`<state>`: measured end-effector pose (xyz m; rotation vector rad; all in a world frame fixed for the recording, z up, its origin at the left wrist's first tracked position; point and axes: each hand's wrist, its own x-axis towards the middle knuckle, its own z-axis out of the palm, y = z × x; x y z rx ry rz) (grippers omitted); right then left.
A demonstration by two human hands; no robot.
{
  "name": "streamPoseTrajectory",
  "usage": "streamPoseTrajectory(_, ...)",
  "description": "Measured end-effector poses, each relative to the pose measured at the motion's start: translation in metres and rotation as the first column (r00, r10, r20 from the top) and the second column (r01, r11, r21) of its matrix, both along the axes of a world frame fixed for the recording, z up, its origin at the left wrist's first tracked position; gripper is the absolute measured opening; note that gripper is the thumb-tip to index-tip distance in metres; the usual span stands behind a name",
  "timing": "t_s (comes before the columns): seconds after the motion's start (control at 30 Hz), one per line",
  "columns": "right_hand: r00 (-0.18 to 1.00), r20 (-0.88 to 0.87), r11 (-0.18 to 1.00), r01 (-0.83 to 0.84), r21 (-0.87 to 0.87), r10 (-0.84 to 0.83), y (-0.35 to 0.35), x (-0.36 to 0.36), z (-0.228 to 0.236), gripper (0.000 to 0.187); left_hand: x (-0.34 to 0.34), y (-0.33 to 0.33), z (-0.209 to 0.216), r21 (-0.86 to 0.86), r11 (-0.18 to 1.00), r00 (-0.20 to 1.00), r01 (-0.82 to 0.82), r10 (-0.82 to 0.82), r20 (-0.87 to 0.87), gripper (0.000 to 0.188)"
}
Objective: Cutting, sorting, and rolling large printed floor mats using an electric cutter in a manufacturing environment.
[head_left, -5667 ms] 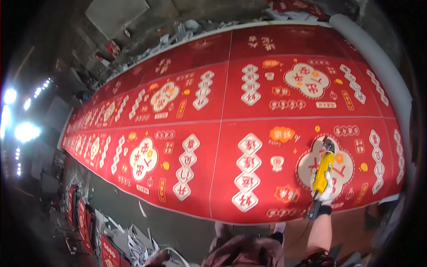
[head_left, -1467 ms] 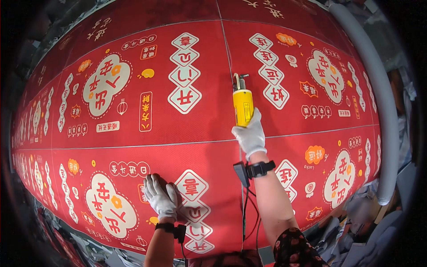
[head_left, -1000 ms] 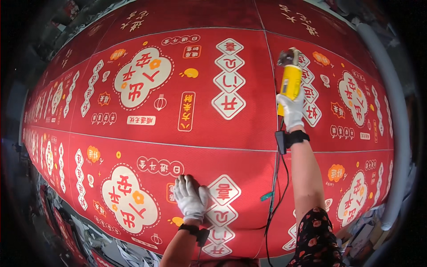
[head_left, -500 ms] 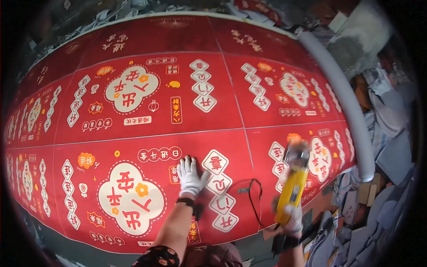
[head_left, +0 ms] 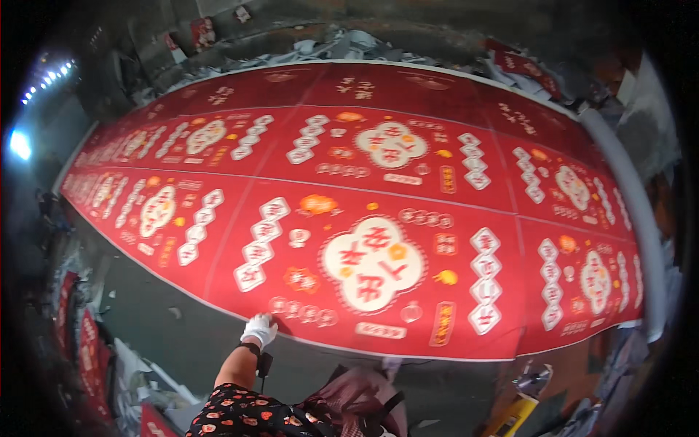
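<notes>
A large sheet of red printed matting (head_left: 284, 255), with rows of white lettered designs, is spread out before me. My left hand (head_left: 260, 329), in a white glove, is at its near edge, left of the middle. The fingers look closed on that edge, though blur softens them. At the lower right is a yellow power tool (head_left: 513, 416) with a round metal head (head_left: 534, 379), just off the matting's near edge. The picture's lower rim cuts off the tool's rear end, and my right hand does not show.
A thick grey roll (head_left: 632, 218) lies along the matting's right end. Grey scraps (head_left: 357, 45) are heaped behind the far edge, and more offcuts lie at the lower left. Dark green floor (head_left: 167, 306) shows on the near left side. Bright lamps (head_left: 20, 146) shine at the far left.
My view has swung left. My left hand has gone from lying flat on the matting to its near edge, further left. The yellow tool has come off the matting; my right hand has left the picture.
</notes>
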<state>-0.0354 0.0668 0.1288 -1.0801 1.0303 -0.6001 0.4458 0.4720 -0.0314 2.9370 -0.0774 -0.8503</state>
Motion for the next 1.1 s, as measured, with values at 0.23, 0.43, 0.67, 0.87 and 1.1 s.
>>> streamPoseTrajectory(0.23, 0.998, -0.06, 0.999, -0.001, 0.043, 0.004, 0.153, 0.033, 0.049, 0.033, -0.067, 0.212, 0.036, 0.214, 0.91, 0.908, -0.354, 0.389, -0.153, 0.056)
streamPoseTrajectory(0.43, 0.985, -0.08, 0.987, -0.147, 0.071, 0.152, 0.266, 0.084, 0.059, 0.042, -0.022, 0.302, 0.025, -0.036, 0.927, 0.916, -0.373, 0.374, 0.144, 0.071)
streamPoseTrajectory(0.67, 0.951, -0.096, 0.95, -0.28, 0.14, 0.294, 0.422, 0.205, 0.053, 0.055, 0.169, 0.36, -0.011, -0.135, 0.991, 0.905, 0.002, 0.056, 0.421, 0.069)
streamPoseTrajectory(0.87, 0.845, -0.148, 0.857, -0.502, 0.117, 0.515, 0.509, 0.351, -0.01, 0.044, 0.307, 0.405, -0.019, -0.145, 0.983, 0.873, 0.114, -0.029, 0.486, 0.071)
streamPoseTrajectory(1.1, 0.744, -0.298, 0.795, -0.596, 0.11, 0.599, 0.625, 0.431, -0.064, 0.079, 0.358, 0.447, -0.057, 0.079, 0.984, 0.763, 0.16, -0.175, 0.622, 0.076)
